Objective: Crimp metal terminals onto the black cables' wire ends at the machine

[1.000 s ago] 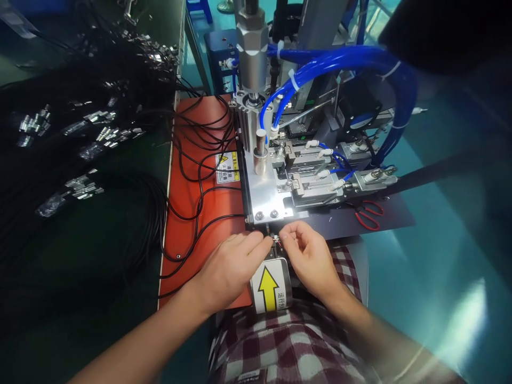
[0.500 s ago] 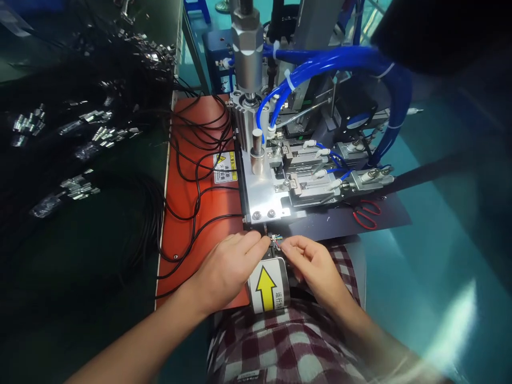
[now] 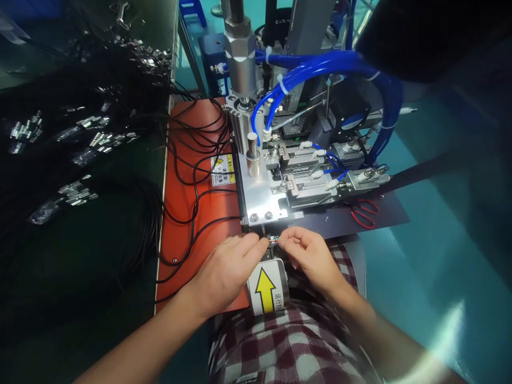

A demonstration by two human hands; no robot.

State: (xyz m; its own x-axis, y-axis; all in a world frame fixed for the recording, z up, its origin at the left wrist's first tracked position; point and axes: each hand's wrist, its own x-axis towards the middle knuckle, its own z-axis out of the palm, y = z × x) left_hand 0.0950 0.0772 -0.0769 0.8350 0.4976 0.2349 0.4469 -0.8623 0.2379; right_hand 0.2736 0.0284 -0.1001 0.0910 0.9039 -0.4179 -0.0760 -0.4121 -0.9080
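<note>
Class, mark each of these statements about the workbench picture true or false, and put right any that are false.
1. Both hands pinch the small wire end at the machine's front edge. True: the left hand and the right hand meet at the wire end.
2. The red-handled scissors lie on the orange mat. False: the scissors lie on the dark sheet right of the machine; the orange mat is on the left.
3. The arrow label is yellow. True: see the arrow label.
4. The air hoses are green. False: the air hoses are blue.
</note>
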